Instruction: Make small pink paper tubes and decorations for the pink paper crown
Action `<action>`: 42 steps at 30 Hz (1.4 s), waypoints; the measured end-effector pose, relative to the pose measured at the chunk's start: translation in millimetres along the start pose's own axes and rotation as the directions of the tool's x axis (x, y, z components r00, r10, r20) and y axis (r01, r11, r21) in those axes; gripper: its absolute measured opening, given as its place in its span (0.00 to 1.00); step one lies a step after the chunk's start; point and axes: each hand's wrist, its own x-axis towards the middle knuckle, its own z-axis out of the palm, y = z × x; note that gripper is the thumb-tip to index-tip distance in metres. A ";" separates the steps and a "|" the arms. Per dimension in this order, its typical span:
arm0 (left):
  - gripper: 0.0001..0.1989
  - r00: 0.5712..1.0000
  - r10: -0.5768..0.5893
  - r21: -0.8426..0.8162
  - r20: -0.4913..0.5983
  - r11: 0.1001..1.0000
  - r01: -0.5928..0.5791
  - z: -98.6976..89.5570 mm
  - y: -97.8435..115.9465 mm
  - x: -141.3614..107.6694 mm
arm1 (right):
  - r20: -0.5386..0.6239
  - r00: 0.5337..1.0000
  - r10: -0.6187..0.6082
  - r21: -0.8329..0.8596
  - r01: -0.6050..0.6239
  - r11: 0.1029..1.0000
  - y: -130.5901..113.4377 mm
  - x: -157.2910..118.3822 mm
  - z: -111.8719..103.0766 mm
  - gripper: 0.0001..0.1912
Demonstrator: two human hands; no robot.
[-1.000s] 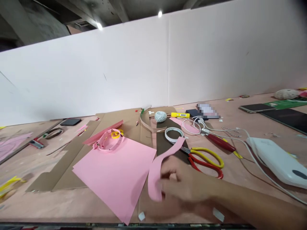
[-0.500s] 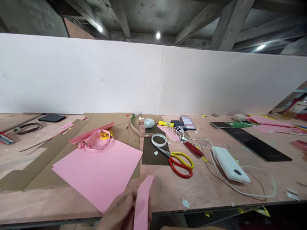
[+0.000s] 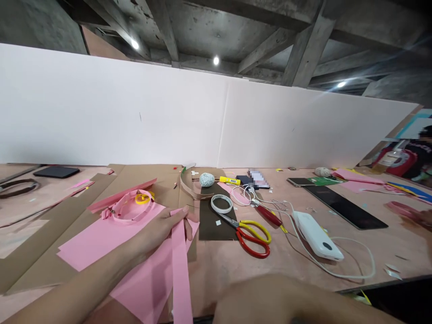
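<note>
My left hand [image 3: 170, 222] reaches over the pink paper and is closed on the upper end of a long pink paper strip [image 3: 181, 274]. The strip hangs down toward the table's near edge. Beneath the forearm lie pink paper sheets [image 3: 79, 252], partly hidden by it. A ring of pink paper [image 3: 130, 218] with a yellow band [image 3: 143, 197] rests on the sheets. At the bottom, my right hand [image 3: 259, 299] is cut off and blurred, its fingers out of sight. Scissors [image 3: 253, 236] with red and yellow handles lie right of the strip, beside a tape roll [image 3: 222, 204].
Cardboard [image 3: 50, 258] spreads under the paper at left. A glue stick [image 3: 230, 181], a speckled egg-shaped object [image 3: 207, 180], a red-handled tool [image 3: 269, 215], a white power bank [image 3: 317, 236] with cable and a black tablet [image 3: 344, 207] lie rightward. Another person's hand [image 3: 423, 216] shows far right.
My left hand has moved forward and up over the pink sheets with the strip, which now hangs lengthwise. My right hand has come further into view at the bottom. The view has shifted slightly right.
</note>
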 end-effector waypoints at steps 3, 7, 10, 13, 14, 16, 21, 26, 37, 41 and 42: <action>0.27 0.998 0.030 0.108 0.056 0.994 -0.036 -8.9 -5.9 15.8 | -0.161 0.984 0.082 -0.107 -0.100 0.989 35.6 35.2 -29.4 0.06; 0.25 0.995 0.015 0.113 0.100 0.993 -0.026 -17.5 -11.5 30.3 | -0.537 0.816 0.214 -0.217 -0.379 0.900 83.7 88.4 -55.4 0.11; 0.21 0.989 -0.015 0.125 0.145 0.992 -0.003 -24.4 -13.2 27.6 | -0.589 0.777 0.221 -0.221 -0.418 0.881 108.3 114.3 -54.9 0.06; 0.19 0.986 -0.012 0.188 0.167 0.982 -0.020 -30.3 -14.3 21.4 | -0.602 0.776 0.187 -0.201 -0.374 0.905 119.4 125.3 -47.0 0.05; 0.19 0.989 0.002 0.197 0.148 0.980 -0.031 -31.4 -15.5 20.8 | -0.611 0.773 0.173 -0.185 -0.352 0.918 120.2 126.8 -45.7 0.06; 0.21 0.998 0.035 0.178 0.045 0.983 -0.042 -31.1 -19.9 22.6 | -0.636 0.757 0.148 -0.134 -0.297 0.946 117.1 127.4 -47.9 0.07; 0.22 0.975 0.095 0.126 -0.201 0.989 -0.070 -20.7 -34.8 32.5 | -0.715 0.696 0.062 0.018 -0.071 0.997 85.1 109.0 -76.8 0.11; 0.16 0.961 0.145 0.152 -0.234 0.982 -0.111 -14.1 -37.3 31.8 | -0.595 0.803 0.029 0.174 0.093 0.980 57.3 75.3 -73.2 0.09; 0.18 0.965 0.189 0.306 -0.183 0.944 -0.126 -9.4 -43.7 30.0 | -0.576 0.809 0.118 0.009 -0.137 0.990 92.6 84.3 -33.1 0.13; 0.14 0.973 0.162 0.288 -0.164 0.951 -0.110 -4.5 -44.7 30.6 | -0.588 0.797 0.138 -0.030 -0.192 0.981 91.4 80.6 -29.2 0.18; 0.13 0.974 0.160 0.288 -0.160 0.951 -0.109 -3.5 -44.4 30.6 | -0.596 0.790 0.142 -0.026 -0.196 0.980 91.2 80.1 -27.9 0.17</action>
